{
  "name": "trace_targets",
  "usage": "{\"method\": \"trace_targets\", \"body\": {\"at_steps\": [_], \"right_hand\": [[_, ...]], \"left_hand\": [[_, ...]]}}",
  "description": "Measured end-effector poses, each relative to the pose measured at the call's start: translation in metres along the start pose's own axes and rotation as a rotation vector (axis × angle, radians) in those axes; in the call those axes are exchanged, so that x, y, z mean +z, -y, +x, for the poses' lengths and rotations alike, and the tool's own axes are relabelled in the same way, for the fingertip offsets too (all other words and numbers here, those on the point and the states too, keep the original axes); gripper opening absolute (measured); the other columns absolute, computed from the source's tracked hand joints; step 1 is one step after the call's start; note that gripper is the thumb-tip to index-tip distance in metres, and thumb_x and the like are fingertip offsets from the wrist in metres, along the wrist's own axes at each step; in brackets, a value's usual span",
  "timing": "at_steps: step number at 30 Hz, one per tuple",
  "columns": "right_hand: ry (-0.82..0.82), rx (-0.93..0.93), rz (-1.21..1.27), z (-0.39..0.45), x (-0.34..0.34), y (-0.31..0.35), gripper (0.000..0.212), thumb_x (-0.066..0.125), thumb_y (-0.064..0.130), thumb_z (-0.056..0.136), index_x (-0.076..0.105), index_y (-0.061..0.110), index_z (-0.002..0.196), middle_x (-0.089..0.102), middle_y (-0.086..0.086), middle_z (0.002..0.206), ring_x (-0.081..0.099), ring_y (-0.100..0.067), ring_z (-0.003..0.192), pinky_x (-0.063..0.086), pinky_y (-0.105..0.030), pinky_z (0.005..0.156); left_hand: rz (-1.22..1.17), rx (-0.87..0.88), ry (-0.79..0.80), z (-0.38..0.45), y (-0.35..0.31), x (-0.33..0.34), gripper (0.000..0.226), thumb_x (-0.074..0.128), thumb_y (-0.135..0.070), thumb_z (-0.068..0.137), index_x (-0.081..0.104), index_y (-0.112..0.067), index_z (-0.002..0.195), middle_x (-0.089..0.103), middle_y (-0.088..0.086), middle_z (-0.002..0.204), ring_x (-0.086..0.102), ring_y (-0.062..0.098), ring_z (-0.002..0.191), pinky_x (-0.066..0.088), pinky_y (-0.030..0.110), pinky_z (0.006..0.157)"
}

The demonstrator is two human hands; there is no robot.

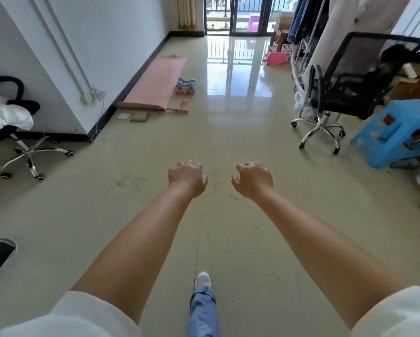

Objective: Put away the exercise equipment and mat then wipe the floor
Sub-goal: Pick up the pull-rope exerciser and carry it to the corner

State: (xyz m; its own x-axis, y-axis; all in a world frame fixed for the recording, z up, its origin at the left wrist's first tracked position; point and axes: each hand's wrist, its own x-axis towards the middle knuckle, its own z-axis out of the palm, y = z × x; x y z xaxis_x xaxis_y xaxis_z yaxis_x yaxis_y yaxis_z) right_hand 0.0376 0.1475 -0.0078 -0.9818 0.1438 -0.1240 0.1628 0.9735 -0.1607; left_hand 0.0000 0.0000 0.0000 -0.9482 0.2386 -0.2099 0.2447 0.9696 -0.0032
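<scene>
A pink exercise mat (155, 83) lies flat on the floor along the left wall, far ahead of me. Beside its right edge sit small dumbbells (186, 86), blue and pink, with a pink skipping rope or band (181, 107) trailing toward the mat's near end. My left hand (187, 177) and my right hand (252, 178) are stretched out in front of me over the tiled floor (228, 147), fingers loosely curled, holding nothing. Both hands are well short of the mat.
A black office chair (350, 88) and a blue plastic stool (396, 132) stand at the right. Another swivel chair (22, 132) stands at the left by a white wall corner. Small flat pads (133, 116) lie near the mat. Balcony doors (235, 15) are at the far end.
</scene>
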Motion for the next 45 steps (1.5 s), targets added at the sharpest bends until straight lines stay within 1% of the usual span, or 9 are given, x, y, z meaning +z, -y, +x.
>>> {"method": "trace_targets", "body": {"at_steps": [1,6,8,14,19,26,33,39,45], "right_hand": [[0.037,0.016,0.002,0.019,0.004,0.002,0.038,0.04,0.027,0.094,0.052,0.007,0.124,0.053,-0.014,0.131,0.042,-0.03,0.127,0.037,-0.036,0.101],[0.113,0.098,0.048,0.142,0.008,0.01,0.041,0.039,0.028,0.095,0.048,0.009,0.13,0.049,-0.014,0.136,0.037,-0.03,0.132,0.035,-0.037,0.104],[0.095,0.102,0.052,0.191,-0.002,0.013,0.041,0.039,0.028,0.095,0.047,0.008,0.131,0.048,-0.015,0.137,0.036,-0.03,0.132,0.035,-0.037,0.105],[0.092,0.105,0.063,0.338,-0.025,0.01,0.042,0.04,0.027,0.095,0.046,0.008,0.132,0.047,-0.014,0.138,0.036,-0.03,0.133,0.035,-0.037,0.105],[0.054,0.097,0.064,0.486,-0.044,-0.004,0.042,0.041,0.028,0.095,0.046,0.008,0.132,0.047,-0.015,0.138,0.036,-0.03,0.133,0.035,-0.037,0.105],[0.013,0.044,0.091,0.69,-0.09,-0.007,0.042,0.041,0.026,0.095,0.047,0.007,0.131,0.045,-0.015,0.139,0.036,-0.031,0.132,0.035,-0.038,0.105],[-0.021,-0.068,0.067,0.901,-0.115,0.014,0.04,0.042,0.025,0.095,0.05,0.005,0.128,0.048,-0.014,0.136,0.041,-0.031,0.128,0.036,-0.036,0.104],[-0.03,-0.045,0.079,1.088,-0.135,0.029,0.04,0.043,0.025,0.095,0.051,0.005,0.128,0.049,-0.015,0.136,0.042,-0.031,0.128,0.036,-0.036,0.104],[0.001,0.029,0.07,1.247,-0.16,0.016,0.04,0.042,0.025,0.095,0.05,0.006,0.13,0.048,-0.015,0.137,0.041,-0.031,0.129,0.036,-0.038,0.104]], "left_hand": [[-0.007,-0.004,0.05,0.019,0.003,0.002,0.046,0.035,-0.036,0.097,0.042,-0.011,0.135,0.041,0.014,0.142,0.037,0.029,0.134,0.036,0.04,0.104],[-0.038,0.028,0.13,0.146,0.024,-0.01,0.047,0.034,-0.036,0.098,0.04,-0.01,0.137,0.041,0.013,0.143,0.036,0.029,0.135,0.037,0.039,0.105],[-0.038,0.025,0.102,0.195,0.032,-0.026,0.047,0.035,-0.036,0.098,0.041,-0.01,0.135,0.042,0.013,0.142,0.037,0.029,0.134,0.037,0.039,0.105],[0.023,0.027,0.136,0.34,0.043,-0.052,0.046,0.035,-0.037,0.098,0.043,-0.01,0.134,0.043,0.013,0.141,0.037,0.029,0.133,0.035,0.039,0.106],[0.034,0.006,0.102,0.481,0.046,-0.079,0.046,0.035,-0.037,0.097,0.043,-0.01,0.133,0.044,0.014,0.14,0.038,0.03,0.133,0.035,0.039,0.105],[-0.027,-0.09,0.055,0.662,0.07,-0.134,0.044,0.036,-0.034,0.097,0.043,-0.01,0.133,0.043,0.014,0.139,0.039,0.03,0.131,0.036,0.039,0.103],[-0.036,-0.196,0.042,0.857,0.128,-0.173,0.046,0.036,-0.033,0.097,0.04,-0.008,0.135,0.04,0.015,0.141,0.036,0.03,0.132,0.035,0.039,0.104],[-0.063,-0.209,0.031,1.045,0.169,-0.221,0.043,0.038,-0.029,0.097,0.041,-0.007,0.134,0.043,0.016,0.139,0.039,0.032,0.129,0.038,0.04,0.102],[-0.076,-0.206,0.048,1.214,0.177,-0.263,0.044,0.038,-0.028,0.096,0.04,-0.007,0.135,0.043,0.016,0.139,0.041,0.032,0.128,0.038,0.038,0.101]]}}
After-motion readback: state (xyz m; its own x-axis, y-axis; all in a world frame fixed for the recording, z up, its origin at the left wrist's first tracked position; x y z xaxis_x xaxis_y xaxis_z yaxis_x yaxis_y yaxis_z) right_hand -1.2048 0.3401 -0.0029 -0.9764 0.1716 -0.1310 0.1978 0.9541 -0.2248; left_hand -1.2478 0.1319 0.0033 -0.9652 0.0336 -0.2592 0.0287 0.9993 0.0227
